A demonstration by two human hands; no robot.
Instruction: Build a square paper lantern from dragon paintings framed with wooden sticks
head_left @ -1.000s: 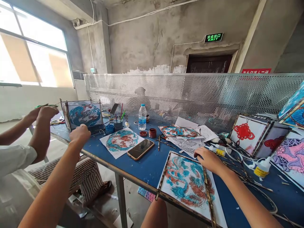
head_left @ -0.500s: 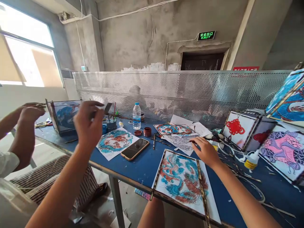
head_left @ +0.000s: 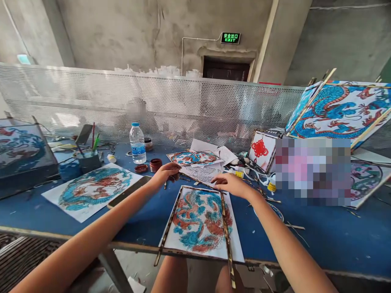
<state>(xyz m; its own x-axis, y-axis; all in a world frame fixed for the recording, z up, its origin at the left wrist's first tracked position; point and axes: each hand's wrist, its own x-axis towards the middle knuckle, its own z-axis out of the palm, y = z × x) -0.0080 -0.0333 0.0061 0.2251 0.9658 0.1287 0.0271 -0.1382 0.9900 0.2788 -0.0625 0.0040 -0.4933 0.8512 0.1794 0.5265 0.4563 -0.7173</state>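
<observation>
My left hand (head_left: 166,173) reaches over the table, just beyond the top left of a dragon painting (head_left: 201,224). Its fingers are loosely bent and apart, with nothing visible in them. My right hand (head_left: 230,184) hovers by the painting's top right corner, fingers loosely curled and slightly apart; I see nothing held there either. The sheet is coloured blue and rust-red and overhangs the near table edge. A dark mottled strip (head_left: 226,234) lies along its right side and a similar strip (head_left: 168,228) along its left. Both strips stick out past the sheet's lower edge.
Left lie another dragon picture (head_left: 94,189) and a phone (head_left: 128,191), partly behind my left arm. Beyond are a water bottle (head_left: 138,144), a red paint jar (head_left: 155,164) and a brush cup (head_left: 89,162). Glue bottles (head_left: 271,183), thin sticks and a lantern (head_left: 259,150) stand right.
My left hand has come down from its raised place at the left to near the sheet's top edge. My right hand has drawn closer to the sheet's corner. The view has turned right.
</observation>
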